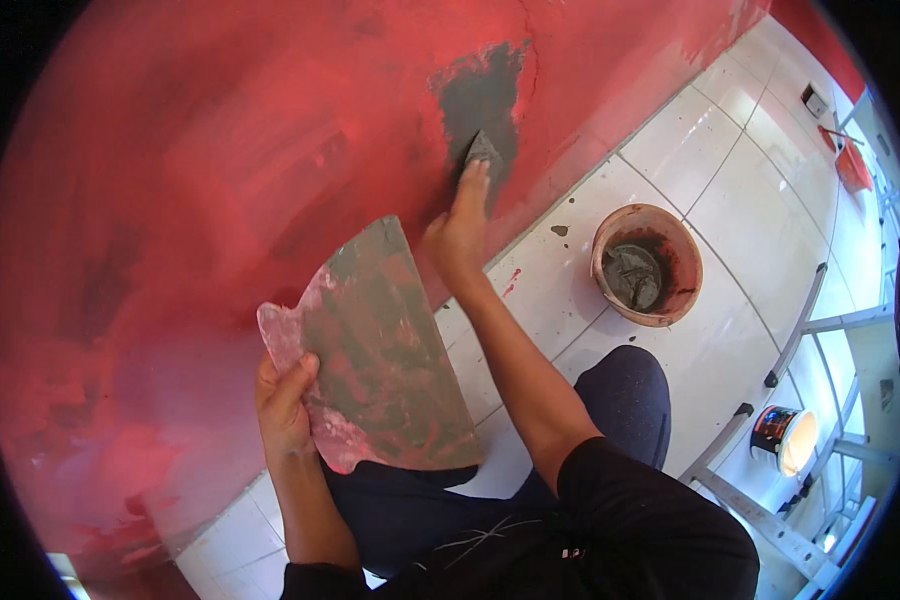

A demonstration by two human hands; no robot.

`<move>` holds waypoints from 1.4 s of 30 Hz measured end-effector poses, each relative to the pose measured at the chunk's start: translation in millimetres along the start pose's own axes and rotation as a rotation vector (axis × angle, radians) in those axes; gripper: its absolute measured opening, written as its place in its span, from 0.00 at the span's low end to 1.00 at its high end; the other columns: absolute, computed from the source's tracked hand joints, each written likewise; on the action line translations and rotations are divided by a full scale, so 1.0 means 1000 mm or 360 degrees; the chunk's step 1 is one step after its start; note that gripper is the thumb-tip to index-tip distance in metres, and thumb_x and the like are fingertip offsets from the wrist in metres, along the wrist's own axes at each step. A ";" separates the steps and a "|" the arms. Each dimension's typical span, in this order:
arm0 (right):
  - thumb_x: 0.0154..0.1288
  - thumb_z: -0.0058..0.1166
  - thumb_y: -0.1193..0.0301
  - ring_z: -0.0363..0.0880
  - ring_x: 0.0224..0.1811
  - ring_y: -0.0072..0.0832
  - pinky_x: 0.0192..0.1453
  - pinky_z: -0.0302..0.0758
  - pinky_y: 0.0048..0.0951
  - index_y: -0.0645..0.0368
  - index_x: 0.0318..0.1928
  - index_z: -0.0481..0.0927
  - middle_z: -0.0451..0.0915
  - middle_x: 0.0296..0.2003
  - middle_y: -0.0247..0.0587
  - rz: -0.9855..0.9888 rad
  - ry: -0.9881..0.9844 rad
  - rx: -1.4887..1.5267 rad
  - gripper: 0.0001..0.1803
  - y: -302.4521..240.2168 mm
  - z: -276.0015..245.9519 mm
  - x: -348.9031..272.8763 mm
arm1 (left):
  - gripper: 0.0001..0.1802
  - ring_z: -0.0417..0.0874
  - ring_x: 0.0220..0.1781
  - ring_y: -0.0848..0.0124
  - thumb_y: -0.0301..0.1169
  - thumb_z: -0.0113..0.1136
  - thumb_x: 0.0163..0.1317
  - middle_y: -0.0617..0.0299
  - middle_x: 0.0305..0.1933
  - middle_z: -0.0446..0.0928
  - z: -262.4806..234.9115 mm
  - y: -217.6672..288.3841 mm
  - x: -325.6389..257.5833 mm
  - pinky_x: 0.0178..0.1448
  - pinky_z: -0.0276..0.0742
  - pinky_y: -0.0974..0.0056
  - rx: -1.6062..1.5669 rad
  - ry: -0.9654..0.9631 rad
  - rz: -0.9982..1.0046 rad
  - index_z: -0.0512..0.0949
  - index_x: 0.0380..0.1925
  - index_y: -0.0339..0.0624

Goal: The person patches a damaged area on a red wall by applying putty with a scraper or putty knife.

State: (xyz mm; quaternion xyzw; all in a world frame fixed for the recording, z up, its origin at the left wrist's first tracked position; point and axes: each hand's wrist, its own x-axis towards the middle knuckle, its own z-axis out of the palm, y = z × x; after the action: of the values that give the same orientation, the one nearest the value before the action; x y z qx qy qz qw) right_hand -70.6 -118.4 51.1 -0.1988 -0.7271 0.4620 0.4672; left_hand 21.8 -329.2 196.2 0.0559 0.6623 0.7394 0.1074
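Note:
My left hand (pixel 288 400) grips the edge of a flat mortar board (pixel 380 350), its face smeared with grey mortar and pinkish-red stains. The thumb lies on top of the board; the other fingers are mostly hidden beneath it. Out at the wall, my right hand (pixel 460 225) is closed round a small pointed trowel (pixel 481 150), whose handle is covered by the fingers. The grey-coated trowel blade lies over a patch of wet grey mortar (pixel 478 95) on the red wall (pixel 220 180). A thin crack runs up the wall beside the patch.
On the white tiled floor (pixel 740 225) to the right stands a bucket (pixel 692 260) with grey mortar inside. Mortar drips lie near the wall. Farther right are a metal ladder (pixel 770 525), a paint tub (pixel 773 430) and a red dustpan-like object (pixel 853 168). My bent knee (pixel 630 395) is near the bucket.

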 end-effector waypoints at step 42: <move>0.40 0.39 0.88 0.64 0.59 0.50 0.65 0.62 0.38 0.66 0.59 0.63 0.66 0.55 0.61 0.0081 -0.0327 0.0179 0.37 0.037 -0.087 0.039 | 0.18 0.78 0.45 0.69 0.26 0.55 0.56 0.56 0.45 0.77 0.032 0.003 -0.010 0.51 0.71 0.67 0.0009 -0.0074 0.0027 0.71 0.48 0.33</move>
State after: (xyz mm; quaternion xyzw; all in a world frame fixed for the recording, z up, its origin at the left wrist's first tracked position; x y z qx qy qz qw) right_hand -19.6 -29.0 50.4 -0.1422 -0.7388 0.5317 0.3889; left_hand 38.0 -300.9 203.3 0.0791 0.6612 0.7369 0.1164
